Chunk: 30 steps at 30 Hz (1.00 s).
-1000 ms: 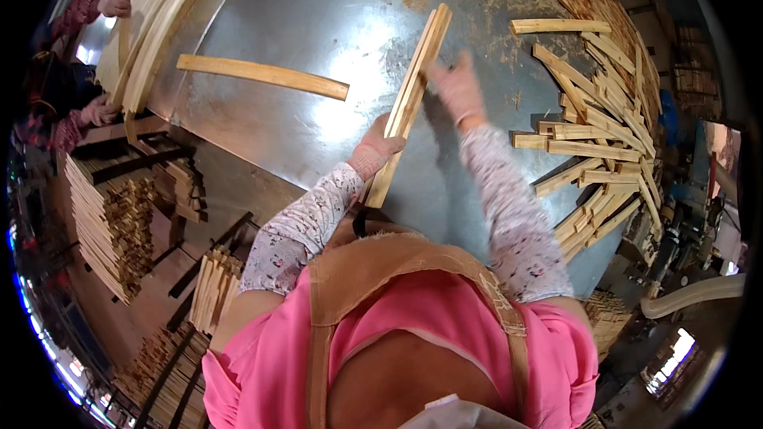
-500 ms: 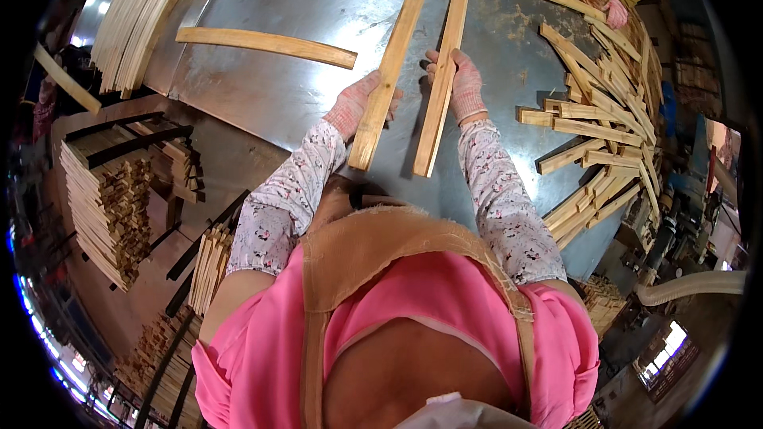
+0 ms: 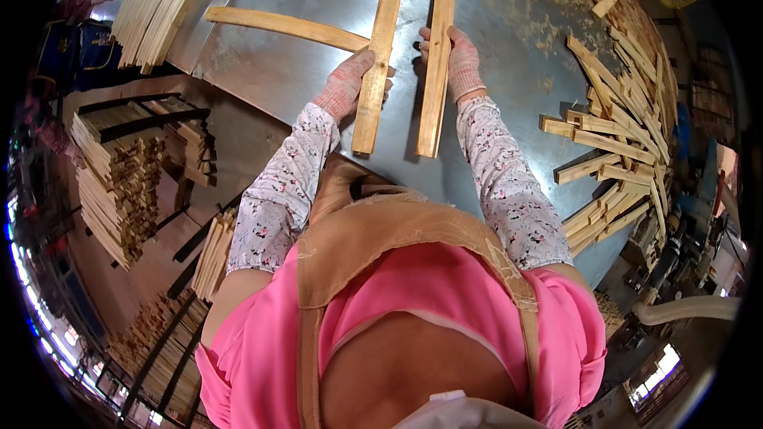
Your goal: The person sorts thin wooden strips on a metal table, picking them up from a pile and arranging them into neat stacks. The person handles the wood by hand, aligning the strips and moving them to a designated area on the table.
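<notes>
Over a scuffed grey metal table [image 3: 509, 56], the left hand [image 3: 346, 79], in a pink-and-white knit glove, grasps a long wooden slat [image 3: 381, 48] around its middle stretch. The right hand [image 3: 462, 62], gloved alike, is closed around a second slat [image 3: 437, 71], fingers curled behind it. Both pieces are flat, straight-edged and pale honey-coloured, with grain and a few darker knots; they stand side by side, apart, near ends toward the person. To the left lies a gently curved slat [image 3: 286, 26], its right end meeting the held one in view; whether they touch I cannot tell. Brown, dusty patches roughen the sheet's far right.

Thin cotton sleeves [image 3: 282, 191] printed with small flowers cover the forearms, above a tan apron [image 3: 397, 230] with a frayed edge. At the right, a loose heap of slats [image 3: 612, 143] fans out, square-cut ends showing. Pale strips [image 3: 163, 12] stand close-packed at the upper left.

Below them, a dark bar [image 3: 155, 120] crosses a tall layered stack [image 3: 111, 206] of timber; lower down, a rack of dark bars [image 3: 156, 357] holds more lengths.
</notes>
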Tool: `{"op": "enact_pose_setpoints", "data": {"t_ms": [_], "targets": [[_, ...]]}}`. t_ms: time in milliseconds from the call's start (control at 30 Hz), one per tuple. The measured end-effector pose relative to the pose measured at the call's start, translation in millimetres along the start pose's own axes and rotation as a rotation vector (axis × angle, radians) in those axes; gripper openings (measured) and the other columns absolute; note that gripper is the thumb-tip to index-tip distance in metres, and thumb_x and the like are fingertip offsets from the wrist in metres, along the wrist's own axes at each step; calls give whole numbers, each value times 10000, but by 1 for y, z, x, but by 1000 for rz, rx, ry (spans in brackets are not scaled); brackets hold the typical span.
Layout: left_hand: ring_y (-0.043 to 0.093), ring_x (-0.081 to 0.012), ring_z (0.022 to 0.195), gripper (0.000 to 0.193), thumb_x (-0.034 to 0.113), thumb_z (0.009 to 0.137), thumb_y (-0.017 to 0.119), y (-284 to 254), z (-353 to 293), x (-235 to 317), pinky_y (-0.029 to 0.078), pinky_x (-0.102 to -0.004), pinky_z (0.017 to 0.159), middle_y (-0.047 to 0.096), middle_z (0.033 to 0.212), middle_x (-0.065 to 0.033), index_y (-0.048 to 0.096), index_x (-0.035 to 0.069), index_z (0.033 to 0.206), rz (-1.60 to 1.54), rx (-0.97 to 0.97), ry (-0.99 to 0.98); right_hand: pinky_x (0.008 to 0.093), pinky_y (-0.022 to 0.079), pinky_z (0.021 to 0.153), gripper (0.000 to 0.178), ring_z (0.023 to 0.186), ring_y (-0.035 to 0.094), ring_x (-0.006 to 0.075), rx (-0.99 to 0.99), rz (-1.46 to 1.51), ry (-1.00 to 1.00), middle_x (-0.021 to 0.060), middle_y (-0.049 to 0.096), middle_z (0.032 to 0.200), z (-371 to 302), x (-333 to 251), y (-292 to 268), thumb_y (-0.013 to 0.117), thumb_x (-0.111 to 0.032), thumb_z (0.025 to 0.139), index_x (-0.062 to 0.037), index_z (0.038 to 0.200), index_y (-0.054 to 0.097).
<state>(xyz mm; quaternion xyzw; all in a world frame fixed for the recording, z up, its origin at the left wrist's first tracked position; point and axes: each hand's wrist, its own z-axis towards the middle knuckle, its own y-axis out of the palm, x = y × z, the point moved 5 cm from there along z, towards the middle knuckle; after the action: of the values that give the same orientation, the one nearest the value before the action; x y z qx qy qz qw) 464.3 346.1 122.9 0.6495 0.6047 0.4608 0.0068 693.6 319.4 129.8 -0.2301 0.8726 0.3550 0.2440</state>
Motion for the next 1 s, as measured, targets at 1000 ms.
{"op": "enact_pose_setpoints", "data": {"t_ms": [1000], "targets": [[703,-315,1009,359,146,1060,613,-225,3,222,601,-451,935,689,1119,-184,559,-57,1352,-29,140,355,484,510,1079,798,1276,595,409,25,-1971,-347,201,642,1348,6,56,89,772,-388,902,-156,1598,456]]}}
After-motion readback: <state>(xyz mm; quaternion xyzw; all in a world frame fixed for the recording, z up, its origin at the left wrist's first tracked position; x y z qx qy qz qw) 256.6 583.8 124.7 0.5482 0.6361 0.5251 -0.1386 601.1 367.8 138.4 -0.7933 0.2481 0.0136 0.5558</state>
